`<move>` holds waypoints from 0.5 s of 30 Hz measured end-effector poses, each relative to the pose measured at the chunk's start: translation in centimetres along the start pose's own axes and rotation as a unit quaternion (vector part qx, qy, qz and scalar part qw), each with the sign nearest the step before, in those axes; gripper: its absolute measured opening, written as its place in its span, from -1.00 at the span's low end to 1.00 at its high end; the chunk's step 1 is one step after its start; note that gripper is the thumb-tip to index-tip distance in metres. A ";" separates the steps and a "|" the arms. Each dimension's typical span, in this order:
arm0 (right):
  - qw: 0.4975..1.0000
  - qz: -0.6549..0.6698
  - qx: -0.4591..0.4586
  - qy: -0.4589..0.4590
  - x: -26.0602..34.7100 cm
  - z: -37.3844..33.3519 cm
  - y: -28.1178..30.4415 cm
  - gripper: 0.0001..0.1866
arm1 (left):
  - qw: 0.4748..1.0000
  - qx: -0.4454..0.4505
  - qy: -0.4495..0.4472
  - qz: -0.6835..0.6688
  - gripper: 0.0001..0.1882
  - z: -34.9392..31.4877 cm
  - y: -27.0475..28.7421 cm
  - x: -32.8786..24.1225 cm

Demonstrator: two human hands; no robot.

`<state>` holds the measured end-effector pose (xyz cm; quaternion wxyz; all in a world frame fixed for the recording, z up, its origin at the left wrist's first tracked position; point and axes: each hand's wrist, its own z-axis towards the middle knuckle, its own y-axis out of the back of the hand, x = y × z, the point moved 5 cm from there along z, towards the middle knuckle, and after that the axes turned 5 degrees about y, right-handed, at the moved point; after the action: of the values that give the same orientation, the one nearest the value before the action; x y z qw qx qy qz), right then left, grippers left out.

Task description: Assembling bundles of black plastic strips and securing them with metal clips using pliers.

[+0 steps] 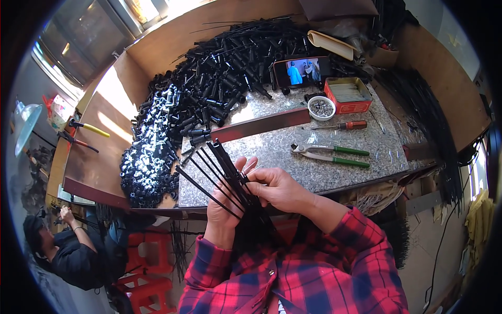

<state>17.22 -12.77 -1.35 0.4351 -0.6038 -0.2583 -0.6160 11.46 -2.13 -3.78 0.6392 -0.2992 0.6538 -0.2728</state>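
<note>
A bundle of thin black rods, looking like umbrella ribs around a thicker black shaft, is held upright and slightly tilted at the table's front edge. Several rods fan out to the left of the shaft. My left hand is wrapped round the bundle from the left, its fingertips showing beyond the rods. From the right, my right hand pinches at the bundle with thumb and forefinger; any small part between them is hidden. The bundle's lower end runs down against my dark clothing.
Behind lies a heap of black tubular parts, with small ring-like pieces at left. The speckled tabletop carries green-handled pliers, a screwdriver, a white bowl, a red tin and a phone. Another person sits lower left.
</note>
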 end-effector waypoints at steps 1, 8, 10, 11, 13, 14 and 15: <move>1.000 0.001 0.000 0.000 0.1 0.0 0.1 -0.86 | 1.000 0.000 0.000 0.001 -0.31 0.0 0.1 0.0; 0.999 0.040 0.033 -0.004 -0.7 0.5 0.2 -0.82 | 0.999 0.038 0.008 -0.014 -0.35 -0.2 -0.5 -0.1; 0.997 0.063 0.037 0.012 -1.0 0.7 0.1 -0.79 | 0.998 0.042 0.022 -0.038 -0.30 -0.4 -1.0 -0.2; 0.997 0.068 0.040 0.006 -0.9 0.6 0.0 -0.78 | 0.998 0.045 0.023 -0.039 -0.30 -0.4 -1.1 -0.1; 0.997 0.071 0.040 0.001 -0.6 0.3 0.1 -0.77 | 0.994 0.096 0.023 -0.045 -0.27 -0.2 -1.5 -0.1; 0.997 0.055 0.050 -0.004 -0.5 0.3 0.0 -0.77 | 0.994 0.104 0.029 -0.037 -0.24 -0.2 -1.4 -0.1; 0.997 0.038 0.060 -0.009 -0.4 0.3 -0.2 -0.76 | 0.993 0.107 0.027 -0.036 -0.24 -0.2 -1.4 -0.2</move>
<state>17.14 -12.37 -1.61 0.4915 -0.5913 -0.2753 -0.5770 11.32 -2.91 -2.58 0.6391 -0.2448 0.6270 -0.3721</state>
